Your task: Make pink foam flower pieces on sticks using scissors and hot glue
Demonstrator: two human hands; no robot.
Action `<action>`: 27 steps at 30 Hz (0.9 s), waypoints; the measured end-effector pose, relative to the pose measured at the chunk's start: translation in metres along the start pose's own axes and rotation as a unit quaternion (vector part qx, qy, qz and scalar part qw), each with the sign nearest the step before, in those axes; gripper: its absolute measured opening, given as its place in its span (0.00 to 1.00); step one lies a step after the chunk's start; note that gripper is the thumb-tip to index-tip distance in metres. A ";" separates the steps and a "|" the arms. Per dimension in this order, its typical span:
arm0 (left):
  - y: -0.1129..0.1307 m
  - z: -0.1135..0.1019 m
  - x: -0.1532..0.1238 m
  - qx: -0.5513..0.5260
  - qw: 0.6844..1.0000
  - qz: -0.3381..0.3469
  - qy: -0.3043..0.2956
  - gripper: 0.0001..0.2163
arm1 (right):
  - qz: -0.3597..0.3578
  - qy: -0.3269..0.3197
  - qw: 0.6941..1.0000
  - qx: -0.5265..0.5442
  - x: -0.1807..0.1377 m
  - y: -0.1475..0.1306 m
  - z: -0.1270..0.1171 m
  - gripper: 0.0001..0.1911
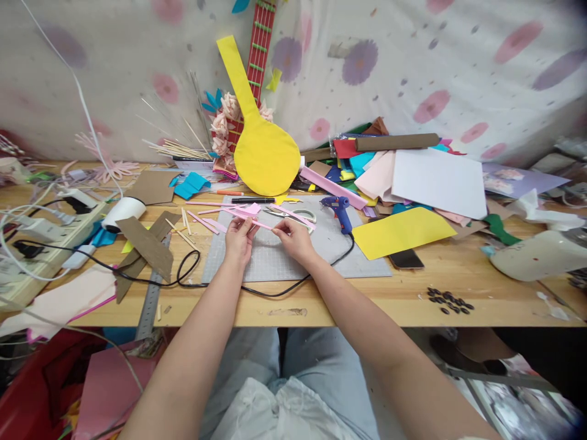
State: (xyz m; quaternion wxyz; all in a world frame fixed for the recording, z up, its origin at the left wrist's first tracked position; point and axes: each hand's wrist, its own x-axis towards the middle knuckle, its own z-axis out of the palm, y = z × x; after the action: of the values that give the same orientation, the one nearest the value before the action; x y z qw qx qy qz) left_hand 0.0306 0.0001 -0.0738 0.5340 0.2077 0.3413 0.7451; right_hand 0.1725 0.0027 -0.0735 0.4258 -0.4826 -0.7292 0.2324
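Note:
Between my hands a narrow pink strip [262, 225] is stretched over the grey cutting mat [275, 263]. My left hand [239, 241] pinches its left part, and my right hand [293, 238] pinches its right end. Just beyond my fingers lie a pair of scissors [308, 216] with pale handles and more pink strips [204, 222]. A blue hot glue gun [338, 212] rests on the mat to the right of my right hand. Behind the mat a yellow banjo-shaped piece [267, 153] leans against a red-necked instrument model [259, 49].
A black cable [275, 295] runs across the mat's front edge. On the left are a power strip [50, 244], brown card strips [147, 247] and a metal ruler [149, 305]. To the right lie a yellow sheet [406, 232], a phone [406, 259] and several dark beads [449, 300].

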 end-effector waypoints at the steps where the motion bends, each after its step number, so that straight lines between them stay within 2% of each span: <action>1: 0.000 0.000 0.000 -0.005 1.000 0.000 0.001 0.12 | -0.001 0.002 1.000 0.002 0.000 0.001 0.000 0.06; 13: 0.002 -0.002 0.003 -0.014 1.000 -0.005 0.000 0.13 | -0.049 0.015 0.998 -0.038 -0.002 -0.003 -0.001 0.05; 15: 0.003 -0.001 0.003 -0.017 1.000 0.002 0.011 0.14 | -0.040 0.014 0.998 -0.035 -0.002 -0.002 -0.001 0.09; 18: 0.004 -0.001 0.003 -0.014 1.000 0.009 0.020 0.15 | -0.022 0.014 1.000 -0.014 -0.002 0.000 -0.002 0.20; 21: 0.004 0.000 0.002 0.000 1.000 0.010 0.012 0.16 | -0.029 0.000 1.000 -0.011 -0.001 -0.001 -0.001 0.23; 27: 0.002 0.004 -0.003 0.048 0.999 0.013 -0.019 0.16 | -0.089 -0.067 0.981 -0.157 0.002 -0.012 0.004 0.16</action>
State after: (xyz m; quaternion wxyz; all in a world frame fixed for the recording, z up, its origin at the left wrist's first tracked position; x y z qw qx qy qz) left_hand 0.0331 -0.0018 -0.0697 0.5200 0.2511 0.3637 0.7309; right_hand 0.1626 -0.0003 -0.0662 0.3136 -0.4601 -0.8235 0.1081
